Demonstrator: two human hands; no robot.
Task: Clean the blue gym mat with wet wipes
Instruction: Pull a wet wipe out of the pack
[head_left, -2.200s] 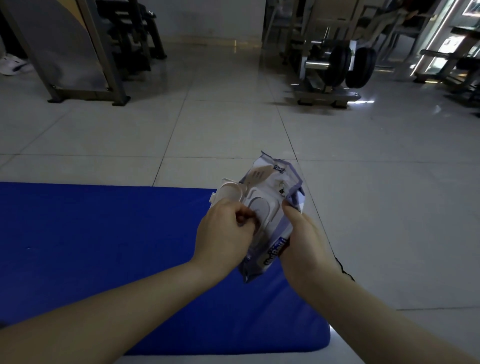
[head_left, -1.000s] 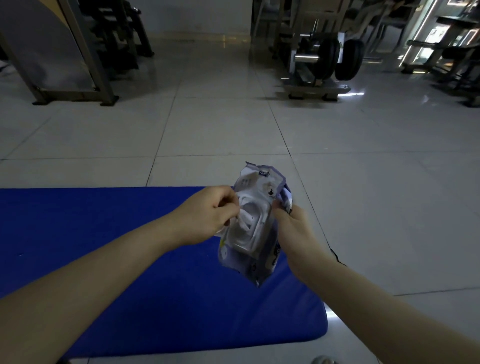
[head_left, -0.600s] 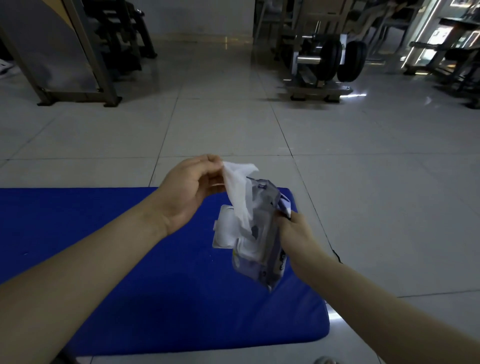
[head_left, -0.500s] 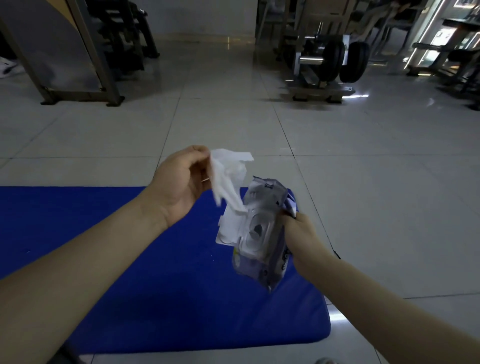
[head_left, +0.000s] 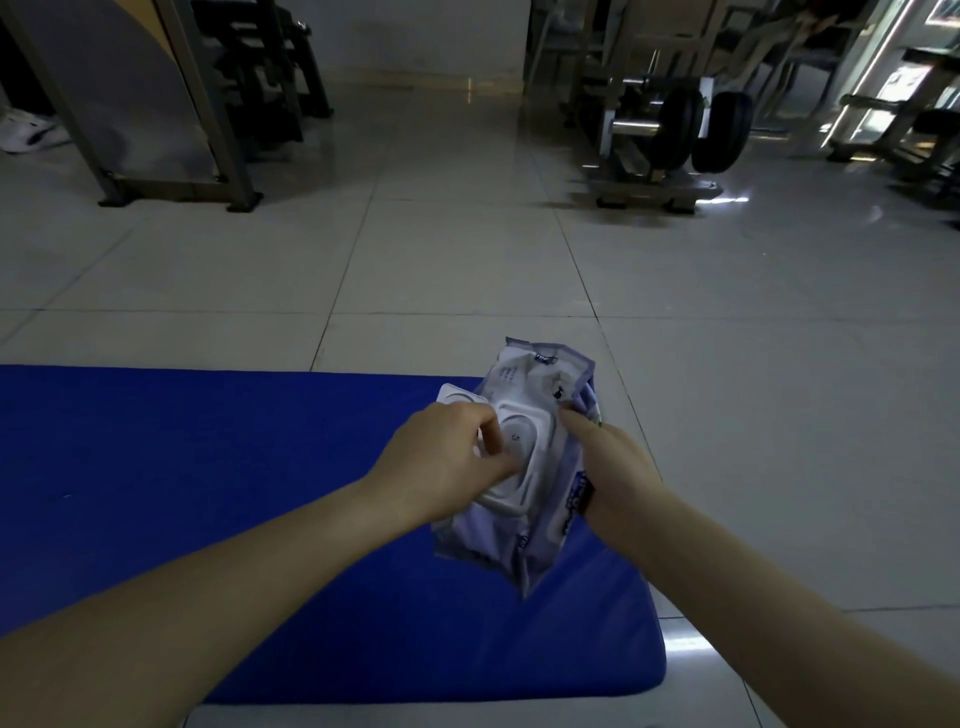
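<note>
Head view: a pack of wet wipes (head_left: 519, 540) is held up between both hands, above the right end of the blue gym mat (head_left: 208, 493), which is spread flat on the tiled floor (head_left: 753, 415). The pack is gripped along its right side by the right hand (head_left: 613, 467), with the thumb laid on the front just beside the white plastic dispenser frame. The flip lid (head_left: 457, 402) is swung open to the left. The left hand (head_left: 441, 462) is set against the front of the pack, its fingers curled in at the dispenser opening; whether a wipe is pinched there cannot be told. The two hands are kept close together, parted only by the width of the dispenser frame. The pack is tilted, its top edge pointing away from the person. Farther back, black weight plates (head_left: 696, 130) on a rack are seen at the right and a metal frame (head_left: 171, 186) at the left.
</note>
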